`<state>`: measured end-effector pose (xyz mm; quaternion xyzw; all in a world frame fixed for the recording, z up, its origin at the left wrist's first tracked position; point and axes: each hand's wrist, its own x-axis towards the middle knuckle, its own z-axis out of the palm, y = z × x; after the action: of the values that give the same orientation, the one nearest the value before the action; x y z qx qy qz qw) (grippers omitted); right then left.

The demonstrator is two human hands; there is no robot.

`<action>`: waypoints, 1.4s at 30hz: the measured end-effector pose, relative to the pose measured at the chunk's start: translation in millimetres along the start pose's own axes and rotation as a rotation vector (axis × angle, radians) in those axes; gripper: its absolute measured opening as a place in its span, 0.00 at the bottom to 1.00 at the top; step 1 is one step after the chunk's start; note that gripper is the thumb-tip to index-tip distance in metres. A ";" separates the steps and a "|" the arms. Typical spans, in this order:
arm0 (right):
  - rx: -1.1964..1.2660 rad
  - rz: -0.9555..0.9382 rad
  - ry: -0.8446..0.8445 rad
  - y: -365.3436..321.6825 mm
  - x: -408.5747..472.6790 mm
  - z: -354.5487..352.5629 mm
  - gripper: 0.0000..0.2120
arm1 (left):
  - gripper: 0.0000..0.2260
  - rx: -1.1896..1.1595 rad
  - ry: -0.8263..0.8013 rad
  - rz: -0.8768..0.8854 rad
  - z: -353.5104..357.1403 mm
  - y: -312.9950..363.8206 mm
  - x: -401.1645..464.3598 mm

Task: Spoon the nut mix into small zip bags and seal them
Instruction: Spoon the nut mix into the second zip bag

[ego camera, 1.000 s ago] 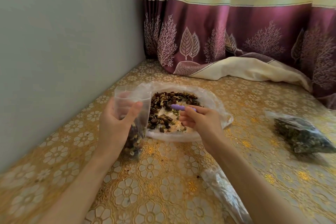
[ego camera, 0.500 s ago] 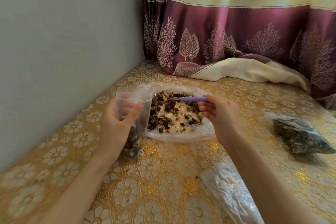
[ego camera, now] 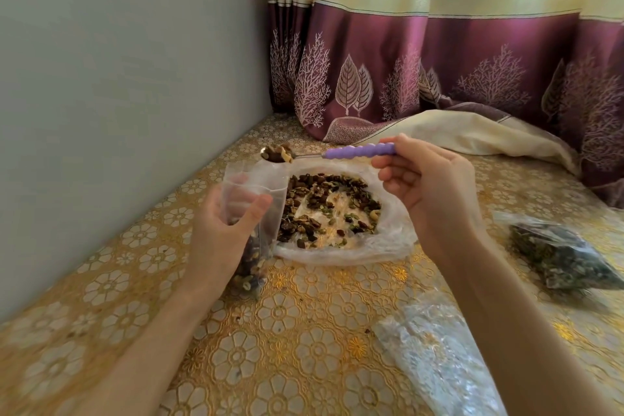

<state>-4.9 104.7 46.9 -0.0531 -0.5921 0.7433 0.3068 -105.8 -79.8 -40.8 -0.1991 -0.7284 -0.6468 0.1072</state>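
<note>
At mid-left of the frame, the left hand (ego camera: 227, 236) grasps a small zip bag (ego camera: 251, 209) upright, its mouth open and its bottom part-filled. The right hand (ego camera: 434, 191) pinches the purple handle of a spoon (ego camera: 337, 153), whose loaded bowl hovers just above the bag's mouth. The nut mix (ego camera: 329, 209) lies on a plastic sheet (ego camera: 388, 243) at centre. The person should tip slowly, bowl low over the opening (spills seem likely otherwise).

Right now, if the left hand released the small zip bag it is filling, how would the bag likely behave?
The small zip bag looks thin and floppy, so its empty top would probably fold over. Nuts weigh only its bottom, so it would likely slump or tip. The left hand seems to be what holds it upright.
</note>
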 end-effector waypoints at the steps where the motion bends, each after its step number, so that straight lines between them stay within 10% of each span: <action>1: -0.013 -0.010 -0.031 -0.6 -2.6 2.9 0.13 | 0.26 -0.005 -0.001 -0.008 0.1 0.0 -0.1; 15: -0.256 -0.275 -0.191 -2.1 -8.0 6.4 0.09 | 0.16 -0.058 0.022 -0.004 -0.2 -0.3 -0.2; 27: -0.302 -0.024 0.194 36.4 17.1 -26.0 0.13 | 0.16 -0.070 0.066 0.002 -1.7 0.4 -0.5; 42: -0.141 0.157 0.196 68.6 24.3 -30.5 0.19 | 0.20 -0.056 0.062 0.049 -0.4 -0.7 -0.3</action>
<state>-38.0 135.6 -17.7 -0.1933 -0.6041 0.7128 0.2995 -105.9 -80.3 -41.5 -0.1996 -0.7013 -0.6699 0.1400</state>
